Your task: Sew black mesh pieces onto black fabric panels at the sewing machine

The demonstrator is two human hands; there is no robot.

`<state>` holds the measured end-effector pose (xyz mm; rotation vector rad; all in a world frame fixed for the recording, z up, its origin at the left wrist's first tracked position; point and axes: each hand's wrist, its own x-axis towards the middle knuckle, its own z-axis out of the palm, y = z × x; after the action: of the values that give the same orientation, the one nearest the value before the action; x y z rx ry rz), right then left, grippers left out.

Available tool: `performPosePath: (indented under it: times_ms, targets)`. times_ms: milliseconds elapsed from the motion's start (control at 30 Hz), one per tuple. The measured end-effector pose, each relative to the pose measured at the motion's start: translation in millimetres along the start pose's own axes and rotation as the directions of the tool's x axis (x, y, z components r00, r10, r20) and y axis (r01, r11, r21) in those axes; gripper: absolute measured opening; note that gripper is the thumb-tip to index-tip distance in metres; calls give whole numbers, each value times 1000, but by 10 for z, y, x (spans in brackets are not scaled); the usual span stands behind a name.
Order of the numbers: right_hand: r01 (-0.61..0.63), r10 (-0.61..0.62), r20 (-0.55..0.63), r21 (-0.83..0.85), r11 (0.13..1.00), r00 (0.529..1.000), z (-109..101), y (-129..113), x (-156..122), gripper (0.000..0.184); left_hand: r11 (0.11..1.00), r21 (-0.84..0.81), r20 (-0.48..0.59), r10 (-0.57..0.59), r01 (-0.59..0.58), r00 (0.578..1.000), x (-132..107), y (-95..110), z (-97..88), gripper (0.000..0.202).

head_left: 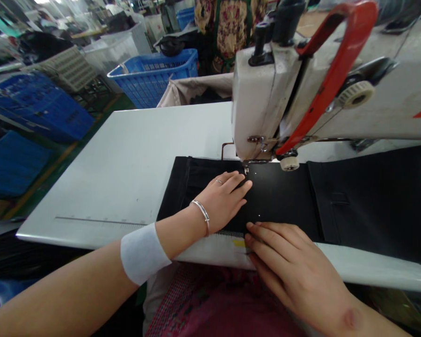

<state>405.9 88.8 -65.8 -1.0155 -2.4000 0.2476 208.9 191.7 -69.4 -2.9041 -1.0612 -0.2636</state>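
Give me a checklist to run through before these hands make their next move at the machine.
1. Left hand clear of the foot: not ok, in my judgement; its fingertips look very close to it.
2. Right hand clear of the foot: ok; it is by the front edge of the table.
3. Left cloth steadied: ok; the left hand rests on it.
4. Bracelet clear of the foot: ok; it sits back at the left wrist.
5. Needle raised and threaded: cannot tell; too small to make out.
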Motion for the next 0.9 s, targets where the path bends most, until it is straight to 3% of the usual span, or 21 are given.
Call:
performPosePath:
  times_ms: [900]
  targets:
    - [-50,54,70,-54,997,996,-29,311,294,25,996,-86,-125,-16,5,992,312,-341,49,24]
